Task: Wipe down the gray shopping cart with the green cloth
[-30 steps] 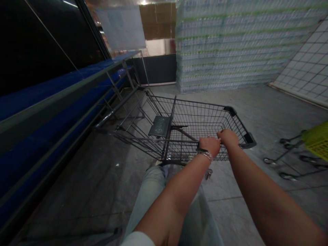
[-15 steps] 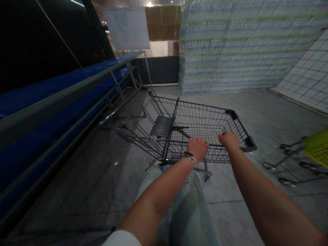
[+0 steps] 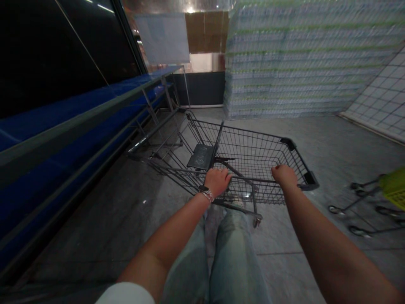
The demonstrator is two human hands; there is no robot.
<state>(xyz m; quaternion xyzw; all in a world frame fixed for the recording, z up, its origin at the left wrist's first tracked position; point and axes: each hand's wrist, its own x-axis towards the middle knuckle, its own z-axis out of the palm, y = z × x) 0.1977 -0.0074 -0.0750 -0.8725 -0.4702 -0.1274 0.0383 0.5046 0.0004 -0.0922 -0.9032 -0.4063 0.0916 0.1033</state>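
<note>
A dark wire shopping cart [image 3: 256, 145] stands sideways across my front, its handle to the left and its basket to the right. My left hand [image 3: 217, 182], with a band and a bracelet at the wrist, is closed over the near top rim, close to the black child-seat flap [image 3: 201, 156]. Farther right along that same rim, my right hand [image 3: 284, 175] is curled in a fist around the edge near the front corner. The basket's wire floor shows between the two hands.
Shrink-wrapped bottle packs [image 3: 300, 63] are stacked high at the back. A long blue-topped metal rack [image 3: 104, 105] runs along the left. A yellow-green basket cart [image 3: 394, 188] on wheels stands at the right, below a white wire-grid panel [image 3: 382, 90].
My left hand has slid left along the cart's near rim toward the seat flap. My right hand stays at the same spot on the rim. The view has shifted slightly.
</note>
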